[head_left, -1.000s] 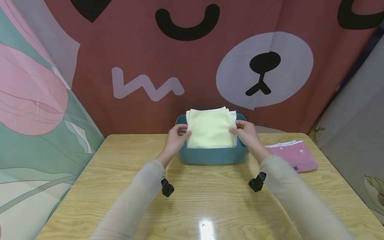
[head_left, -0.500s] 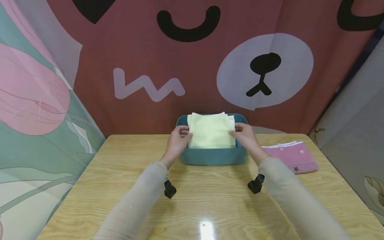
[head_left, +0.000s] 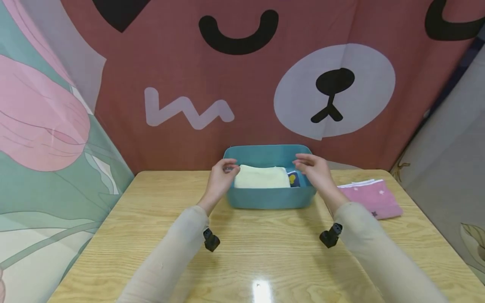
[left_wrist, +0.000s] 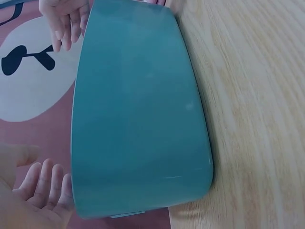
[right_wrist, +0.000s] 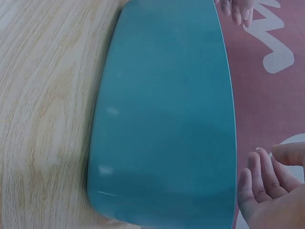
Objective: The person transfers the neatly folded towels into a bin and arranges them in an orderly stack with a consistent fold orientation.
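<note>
Two hands [head_left: 222,175] [head_left: 315,169], well apart, hover by the bin's rim [head_left: 270,190].

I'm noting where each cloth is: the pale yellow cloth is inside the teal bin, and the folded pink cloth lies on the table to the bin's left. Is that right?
Not quite: the folded pink cloth lies on the table to the bin's right, as the head view shows. The pale yellow cloth is inside the teal bin.
</note>
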A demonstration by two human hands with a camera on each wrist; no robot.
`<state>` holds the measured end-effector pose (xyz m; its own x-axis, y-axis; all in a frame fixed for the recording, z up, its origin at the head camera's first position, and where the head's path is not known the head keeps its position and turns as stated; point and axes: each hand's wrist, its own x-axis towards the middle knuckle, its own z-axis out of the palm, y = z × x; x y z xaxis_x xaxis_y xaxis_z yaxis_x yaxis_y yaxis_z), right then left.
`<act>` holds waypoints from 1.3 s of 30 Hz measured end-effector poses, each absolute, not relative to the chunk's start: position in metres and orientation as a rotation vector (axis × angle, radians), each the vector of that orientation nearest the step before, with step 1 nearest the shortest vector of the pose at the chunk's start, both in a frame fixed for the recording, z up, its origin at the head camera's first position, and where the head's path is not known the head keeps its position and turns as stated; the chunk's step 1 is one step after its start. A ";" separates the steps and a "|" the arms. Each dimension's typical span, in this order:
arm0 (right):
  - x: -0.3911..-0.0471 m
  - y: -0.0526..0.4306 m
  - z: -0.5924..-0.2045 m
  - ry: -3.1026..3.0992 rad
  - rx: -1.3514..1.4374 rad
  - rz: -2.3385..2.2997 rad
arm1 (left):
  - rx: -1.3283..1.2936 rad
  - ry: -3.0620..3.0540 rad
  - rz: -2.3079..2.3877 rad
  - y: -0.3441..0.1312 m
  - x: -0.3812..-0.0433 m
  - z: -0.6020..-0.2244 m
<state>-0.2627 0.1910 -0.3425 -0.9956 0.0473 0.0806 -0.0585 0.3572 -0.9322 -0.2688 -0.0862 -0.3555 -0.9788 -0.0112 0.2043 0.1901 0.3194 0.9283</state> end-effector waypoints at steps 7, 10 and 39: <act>-0.257 0.196 -0.343 -2.531 0.050 1.694 | -0.200 -2.413 -1.727 -0.088 -0.266 -0.356; -0.251 0.200 -0.342 -2.547 0.076 1.682 | -0.210 -2.412 -1.734 -0.087 -0.264 -0.355; -0.208 0.250 -0.340 -2.535 0.097 1.653 | -0.493 -2.413 -1.735 -0.077 -0.231 -0.348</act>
